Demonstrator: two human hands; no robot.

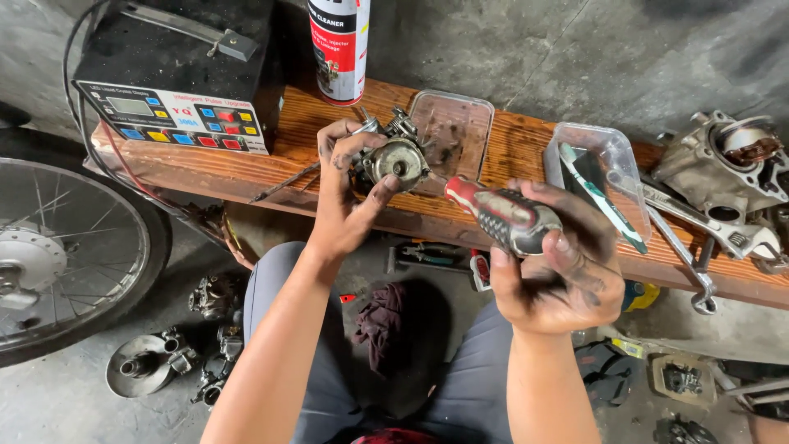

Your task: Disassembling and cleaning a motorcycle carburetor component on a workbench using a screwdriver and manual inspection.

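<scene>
My left hand [345,193] grips a small grey metal carburetor [394,156] and holds it over the wooden bench [493,152], thumb under its round face. My right hand [563,267] is closed around the red, black and grey handle of a screwdriver [501,215], held in front of the bench's near edge, a little right of the carburetor. The screwdriver's shaft is hidden. Both hands are smeared with dark grease.
On the bench stand a black battery charger [177,70] with coloured buttons, a spray can [339,49], two clear plastic trays [456,123] [600,168], wrenches [707,226] and an engine cylinder [731,160]. A spoked wheel [57,255], engine parts [152,362] and a rag [382,321] lie on the floor.
</scene>
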